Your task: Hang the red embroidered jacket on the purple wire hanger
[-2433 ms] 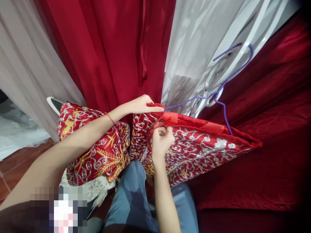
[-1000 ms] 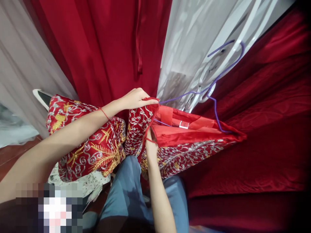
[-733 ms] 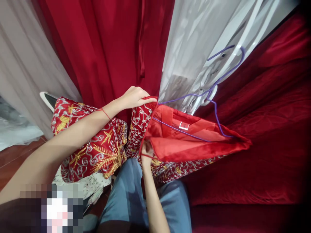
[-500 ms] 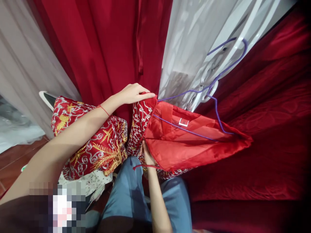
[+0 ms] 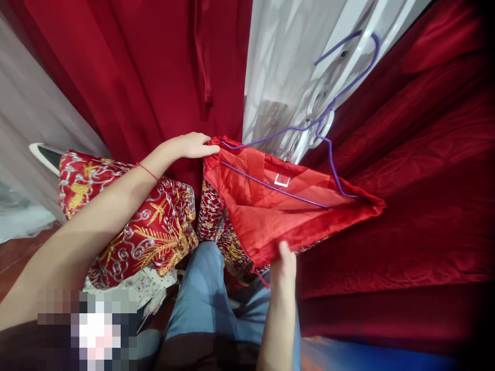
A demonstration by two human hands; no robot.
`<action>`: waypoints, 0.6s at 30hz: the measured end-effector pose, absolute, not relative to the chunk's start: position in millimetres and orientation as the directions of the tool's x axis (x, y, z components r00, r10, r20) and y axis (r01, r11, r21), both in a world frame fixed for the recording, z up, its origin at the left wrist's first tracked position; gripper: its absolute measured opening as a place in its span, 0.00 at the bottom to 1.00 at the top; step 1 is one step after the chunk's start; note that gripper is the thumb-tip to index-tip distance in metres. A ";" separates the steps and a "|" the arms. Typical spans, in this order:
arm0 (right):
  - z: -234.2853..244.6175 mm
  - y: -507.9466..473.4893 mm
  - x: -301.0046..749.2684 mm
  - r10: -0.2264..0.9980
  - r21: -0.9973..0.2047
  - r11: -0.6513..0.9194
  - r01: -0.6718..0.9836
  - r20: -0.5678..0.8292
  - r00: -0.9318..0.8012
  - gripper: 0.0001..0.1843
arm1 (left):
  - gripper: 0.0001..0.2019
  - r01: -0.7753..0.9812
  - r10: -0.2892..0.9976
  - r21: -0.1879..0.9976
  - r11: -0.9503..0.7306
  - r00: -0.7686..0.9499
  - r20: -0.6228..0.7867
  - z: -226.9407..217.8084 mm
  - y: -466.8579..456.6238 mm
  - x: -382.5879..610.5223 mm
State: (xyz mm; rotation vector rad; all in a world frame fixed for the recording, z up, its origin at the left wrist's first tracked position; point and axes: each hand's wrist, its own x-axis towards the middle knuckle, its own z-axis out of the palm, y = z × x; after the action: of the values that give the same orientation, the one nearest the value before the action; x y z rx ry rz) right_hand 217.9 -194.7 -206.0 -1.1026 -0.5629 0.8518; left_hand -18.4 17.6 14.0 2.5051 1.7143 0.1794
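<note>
A red skirt (image 5: pixel 247 211) with a shiny satin lining and silver and gold embroidery hangs open at its waist in front of me. Inside the opening sits a purple wire hanger (image 5: pixel 276 193), its hook sticking up to the right. My left hand (image 5: pixel 195 146) is closed on the left corner of the waistband, beside the hanger's end. The near edge of the waistband is pinched by my right hand (image 5: pixel 284 263), thumb on top and fingers hidden. A white-framed label (image 5: pixel 282 180) shows on the inner back. Below the near edge dangles a red tie (image 5: pixel 263 278).
Left of my knees lies another red embroidered cloth (image 5: pixel 131 221), with a white dotted fabric (image 5: pixel 149 286) below it. Red drapes (image 5: pixel 154 67) and a sheer white curtain (image 5: pixel 274 56) hang ahead. White scrollwork metal (image 5: pixel 320 103) stands behind the hanger; dark red cloth (image 5: pixel 406 216) hangs at right.
My right hand has come out from under the skirt's left side and moved right onto the near waistband edge. The waist opening is spread wider. My left hand still holds the corner.
</note>
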 end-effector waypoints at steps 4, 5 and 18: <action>-195.0 -206.6 203.9 0.874 -0.981 0.083 -0.178 -0.014 0.485 0.17 | 0.24 0.930 0.961 0.272 -0.248 0.271 -0.050 14.8 20.9 -20.7; -193.4 -208.5 202.0 0.877 -0.982 0.087 -0.167 -0.004 0.480 0.16 | 0.22 0.911 0.961 0.337 -0.236 0.271 -0.059 14.6 22.0 -21.7; -183.5 -217.1 203.7 0.863 -0.988 0.090 -0.125 0.015 0.505 0.21 | 0.19 0.768 0.933 0.550 -0.327 0.355 0.059 14.3 21.9 -32.1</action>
State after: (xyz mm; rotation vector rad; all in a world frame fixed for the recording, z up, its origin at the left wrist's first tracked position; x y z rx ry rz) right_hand 203.7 -217.1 -183.5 -1.2704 -0.7427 0.8447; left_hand -32.1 21.9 14.3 2.1923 1.4832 0.5163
